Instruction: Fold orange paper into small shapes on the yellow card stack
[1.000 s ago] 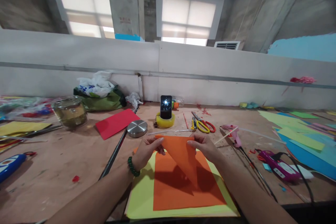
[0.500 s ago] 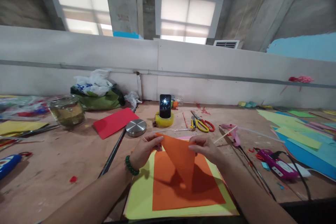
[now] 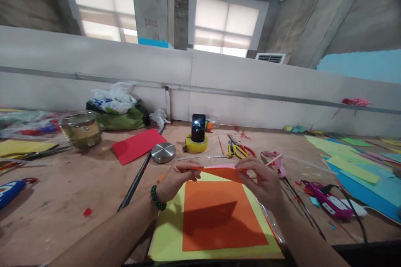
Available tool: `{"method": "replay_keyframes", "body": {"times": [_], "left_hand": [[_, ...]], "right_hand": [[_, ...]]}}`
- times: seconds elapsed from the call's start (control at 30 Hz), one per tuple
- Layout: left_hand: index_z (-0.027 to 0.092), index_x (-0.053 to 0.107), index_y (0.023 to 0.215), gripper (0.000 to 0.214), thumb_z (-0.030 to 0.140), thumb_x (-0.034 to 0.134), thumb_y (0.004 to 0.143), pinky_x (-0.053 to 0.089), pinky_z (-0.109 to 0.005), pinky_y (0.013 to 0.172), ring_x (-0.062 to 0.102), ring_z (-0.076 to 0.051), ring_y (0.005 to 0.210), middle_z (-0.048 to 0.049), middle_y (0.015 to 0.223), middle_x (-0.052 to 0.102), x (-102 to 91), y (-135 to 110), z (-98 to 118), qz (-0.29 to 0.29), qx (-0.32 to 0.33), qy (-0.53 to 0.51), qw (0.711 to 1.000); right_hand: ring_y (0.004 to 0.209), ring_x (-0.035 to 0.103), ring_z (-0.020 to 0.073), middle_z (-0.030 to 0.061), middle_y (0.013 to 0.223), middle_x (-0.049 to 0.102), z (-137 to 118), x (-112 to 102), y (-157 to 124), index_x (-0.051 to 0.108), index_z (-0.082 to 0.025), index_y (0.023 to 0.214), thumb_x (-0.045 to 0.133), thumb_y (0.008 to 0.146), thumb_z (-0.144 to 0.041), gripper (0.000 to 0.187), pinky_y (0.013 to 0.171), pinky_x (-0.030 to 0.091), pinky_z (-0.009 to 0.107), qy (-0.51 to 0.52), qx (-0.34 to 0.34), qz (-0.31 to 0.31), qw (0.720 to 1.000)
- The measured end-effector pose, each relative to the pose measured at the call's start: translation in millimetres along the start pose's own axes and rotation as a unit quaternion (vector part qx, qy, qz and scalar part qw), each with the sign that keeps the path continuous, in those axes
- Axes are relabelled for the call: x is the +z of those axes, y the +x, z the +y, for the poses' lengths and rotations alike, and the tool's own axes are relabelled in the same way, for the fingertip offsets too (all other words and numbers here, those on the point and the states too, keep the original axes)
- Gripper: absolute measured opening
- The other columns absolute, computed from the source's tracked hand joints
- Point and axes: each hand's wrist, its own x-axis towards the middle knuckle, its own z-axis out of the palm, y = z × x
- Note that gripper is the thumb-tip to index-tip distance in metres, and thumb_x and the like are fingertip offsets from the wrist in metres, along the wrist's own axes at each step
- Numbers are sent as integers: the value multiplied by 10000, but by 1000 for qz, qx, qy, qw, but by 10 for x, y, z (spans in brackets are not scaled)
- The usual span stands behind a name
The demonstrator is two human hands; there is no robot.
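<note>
Where the left hand [image 3: 178,177] and the right hand [image 3: 261,180] come nearest each other: a piece of orange paper [image 3: 222,173], seen almost edge-on, spans the gap, lifted over the far part of the stack.
Left grip: thumb and fingers pinched on the paper's left end, a green bead bracelet [image 3: 157,198] round the wrist.
Right grip: thumb and fingers pinched on the right end, the hand arched over it.
Orange square [image 3: 216,235]: lying flat below, on the near side of the held paper.
Yellow sheet [image 3: 166,233]: under the square, showing to its left and right and along the near edge.
Pink edge [image 3: 224,166]: peeping out just beyond the held paper.
Metal lid [image 3: 163,152]: on the worktop [image 3: 97,183] beyond the left hand, just beside a red sheet [image 3: 136,147].
Phone [image 3: 198,127]: propped upright in a yellow ring [image 3: 196,145], far side, near the middle.
Scissors [image 3: 240,151]: yellow and red handles together, beyond the right hand.
Glue guns: a pink one [image 3: 280,164] to the right of that hand, a purple one [image 3: 328,202] farther right and nearer me.
Far left: a glass jar [image 3: 81,131] near a green bag [image 3: 123,119] topped with white plastic [image 3: 115,98].
Far right: coloured sheets [image 3: 359,169], overlapping.
</note>
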Motion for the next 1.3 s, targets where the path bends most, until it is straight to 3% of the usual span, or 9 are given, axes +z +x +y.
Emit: {"method": "replay_keyframes", "body": {"times": [0.13, 0.27, 0.43, 0.73, 0.83, 0.93, 1.03, 1.2, 1.3], "left_hand": [[252, 789, 798, 230, 142, 612, 701, 473, -345, 841, 613, -211, 900, -65, 964, 707, -55, 12, -3, -155, 97, 191, 964], [258, 777, 901, 424, 15, 502, 686, 461, -345, 841, 596, -216, 913, -68, 968, 705, -12, 5, -103, -288, 144, 344, 882], [228, 764, 934, 465, -7, 445, 691, 444, -305, 815, 600, -198, 873, -68, 947, 706, 123, -25, -146, -357, 123, 391, 839], [216, 727, 1078, 448, 100, 576, 673, 474, -315, 886, 619, -221, 966, -86, 1052, 678, 31, 5, -41, -359, 47, 299, 883], [210, 735, 1056, 356, 238, 679, 705, 519, -287, 773, 649, -195, 843, -87, 1011, 684, 17, 20, -60, -305, -7, 220, 927], [165, 768, 819, 218, 356, 696, 743, 513, -250, 641, 652, -176, 703, -76, 798, 714, 47, 25, -109, -218, -82, 169, 958], [149, 747, 725, 245, 390, 707, 733, 512, -241, 587, 663, -177, 648, -64, 683, 713, 77, 12, -165, -187, -152, 128, 962], [150, 727, 1034, 447, 298, 805, 620, 499, -218, 500, 633, -139, 528, -11, 616, 688, 107, -22, -215, -194, -191, 66, 960], [153, 740, 1008, 411, 313, 801, 634, 482, -209, 496, 618, -125, 528, -11, 620, 690, 168, -43, -196, -195, -182, 60, 962]], "right_hand": [[827, 668, 189, 71, 876, 727, -216, -86, -246, 640, -231, 846, 521, 796, -47, 226, 731, 550, 314, -120, -130, -151, 973], [953, 656, 199, 87, 966, 716, -172, -34, -662, 584, -212, 810, 459, 726, 14, 272, 818, 550, 332, -120, -52, -274, 953], [1047, 637, 213, 113, 1060, 686, -131, -29, -964, 577, -203, 853, 512, 758, -39, 200, 848, 547, 327, -91, 57, -269, 957], [1046, 650, 227, 109, 1026, 705, -83, -70, -1089, 603, -215, 851, 528, 896, -213, 87, 852, 530, 324, 5, 192, -185, 964], [842, 666, 211, 99, 908, 709, -30, -81, -1094, 619, -199, 799, 552, 897, -370, 208, 700, 532, 283, 42, 279, -115, 953], [636, 576, 161, 44, 722, 644, 33, -83, -1059, 623, -183, 747, 588, 849, -499, 334, 556, 463, 245, 76, 329, -84, 938], [550, 470, 125, -5, 614, 537, 74, -76, -1018, 585, -180, 672, 613, 808, -546, 392, 514, 404, 235, 107, 351, -71, 927], [537, 403, 114, -25, 574, 452, 74, -68, -974, 543, -181, 618, 643, 755, -585, 438, 498, 358, 232, 125, 386, -58, 912], [543, 403, 119, -24, 566, 440, 56, -67, -930, 536, -183, 609, 645, 743, -601, 452, 500, 357, 235, 120, 391, -66, 910]]}}
